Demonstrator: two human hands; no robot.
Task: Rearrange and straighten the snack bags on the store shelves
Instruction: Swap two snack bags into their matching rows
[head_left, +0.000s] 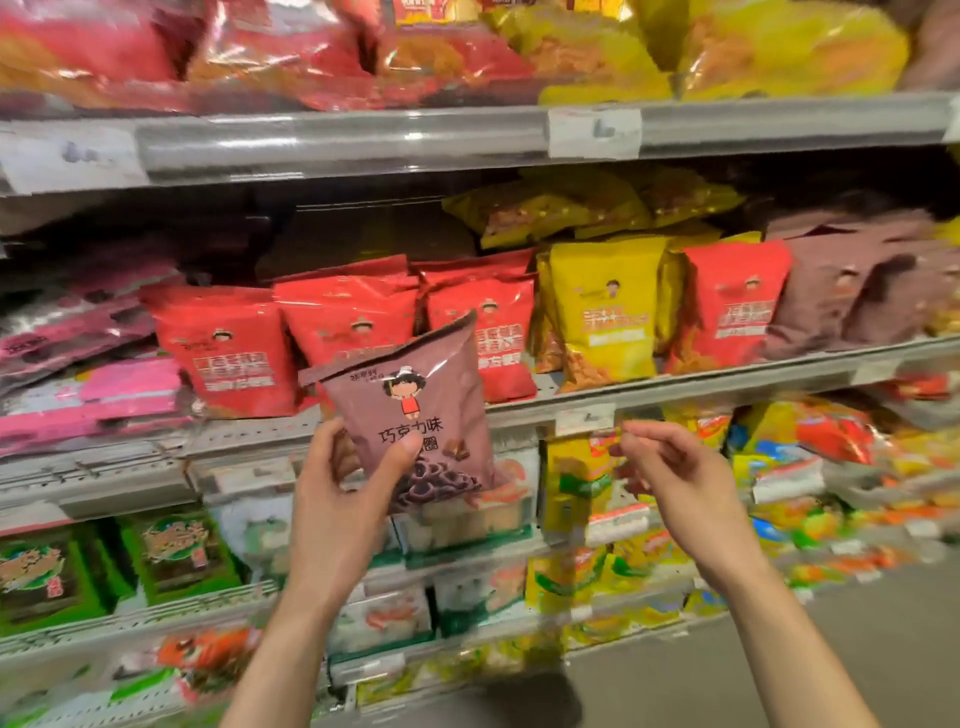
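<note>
Left hand (337, 483) clamped on brown bag (415, 410), thumb (400, 457) across its front, fingers behind, low on the pack. Held tilted in the air before the red bags (343, 322), clear of the shelf (675, 387). Right hand (675, 467) just beside, empty, fingertips (631, 431) loosely pinched, touching nothing. Could slip or crumple from so low a one-handed grip. Could topple the red row if pushed in carelessly. Beyond the fingers, shelf filled with red, yellow bags (602, 312) and brown ones (852, 291) far right, probably the proper spot.
</note>
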